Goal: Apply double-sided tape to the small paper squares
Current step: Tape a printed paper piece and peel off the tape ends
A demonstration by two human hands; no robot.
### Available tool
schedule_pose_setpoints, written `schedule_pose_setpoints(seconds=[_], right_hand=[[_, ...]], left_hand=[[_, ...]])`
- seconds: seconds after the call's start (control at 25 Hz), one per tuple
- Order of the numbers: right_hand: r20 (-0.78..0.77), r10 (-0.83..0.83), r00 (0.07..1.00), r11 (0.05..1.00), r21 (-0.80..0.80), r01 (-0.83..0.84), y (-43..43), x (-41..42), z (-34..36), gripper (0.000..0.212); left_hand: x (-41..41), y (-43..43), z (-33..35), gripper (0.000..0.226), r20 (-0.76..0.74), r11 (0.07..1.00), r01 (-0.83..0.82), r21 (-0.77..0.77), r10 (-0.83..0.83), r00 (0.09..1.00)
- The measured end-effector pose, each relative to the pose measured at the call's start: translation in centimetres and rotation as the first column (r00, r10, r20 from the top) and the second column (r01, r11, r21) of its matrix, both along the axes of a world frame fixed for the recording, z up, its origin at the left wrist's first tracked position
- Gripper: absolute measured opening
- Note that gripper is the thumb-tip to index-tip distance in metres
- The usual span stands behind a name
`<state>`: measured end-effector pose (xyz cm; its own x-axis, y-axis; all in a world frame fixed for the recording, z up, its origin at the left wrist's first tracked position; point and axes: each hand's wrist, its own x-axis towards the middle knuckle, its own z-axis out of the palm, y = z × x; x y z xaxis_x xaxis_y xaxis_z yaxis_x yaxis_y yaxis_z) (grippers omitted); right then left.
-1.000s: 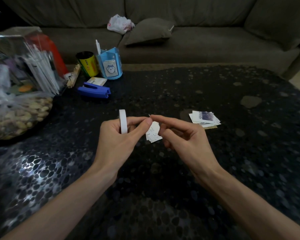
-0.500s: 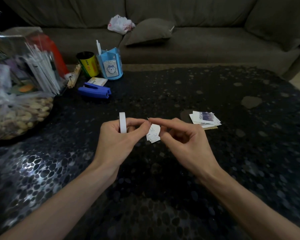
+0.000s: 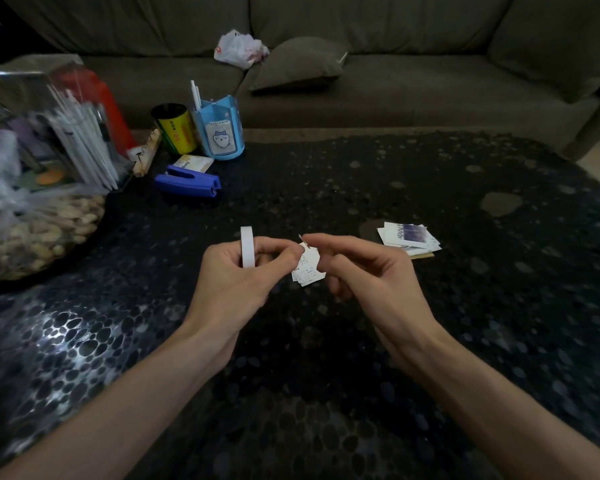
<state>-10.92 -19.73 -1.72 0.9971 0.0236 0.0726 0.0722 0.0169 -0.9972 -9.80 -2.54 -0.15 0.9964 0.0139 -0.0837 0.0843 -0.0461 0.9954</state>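
1. Nearest to the camera, two bare forearms reached over the table [image 3: 326, 393]. Its black, glossy top had a pattern of round pebble shapes and reflected light at the left.
2. The left hand [image 3: 236, 282] had its fingers curled around the tape roll [image 3: 247, 247]. The roll was a thin white ring standing on its edge, and its upper part rose above the fingers. The thumb stretched to the right and its tip touched the top of the small paper squares [image 3: 309, 270].
3. The small paper squares hung in the air between the two hands, above the table. They were thin and white with fine printed text. Their edges were not aligned, so more than one piece showed, and the lower corners were free.
4. The right hand [image 3: 368, 278] pinched the top edge of the squares between index fingertip and thumb. The other fingers were loosely curled just beside the paper. A small pointed bit stood up above the pinch; I cannot tell if it was tape or paper.
5. Farther right, a stack of paper pieces [image 3: 409, 237] lay flat on the table, well apart from the hands. The top one had purple print.
6. At the far left were a blue stapler [image 3: 187, 183], a blue pen holder [image 3: 220, 133], a yellow can [image 3: 175, 128] and a clear bag of peanuts [image 3: 32, 233].
7. Behind was a fabric sofa [image 3: 430, 81] with a cushion [image 3: 297, 64] and a crumpled plastic bag [image 3: 239, 48].
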Motion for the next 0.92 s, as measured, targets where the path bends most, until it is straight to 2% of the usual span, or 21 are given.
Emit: schedule_pose_setpoints(seconds=[0.32,0.92], right_hand=[[0.178,-0.008,0.984,0.975,-0.217,0.047,0.03,-0.10,-0.09,0.038],[0.184,-0.028,0.983,0.968,-0.241,0.073,-0.13,-0.05,-0.06,0.038]], left_hand=[[0.06,0.11,0.01,0.012,-0.047,0.998,0.006,-0.063,-0.009,0.999],[0.41,0.46,-0.57,0.015,-0.092,0.992,0.058,-0.114,-0.068,0.993]])
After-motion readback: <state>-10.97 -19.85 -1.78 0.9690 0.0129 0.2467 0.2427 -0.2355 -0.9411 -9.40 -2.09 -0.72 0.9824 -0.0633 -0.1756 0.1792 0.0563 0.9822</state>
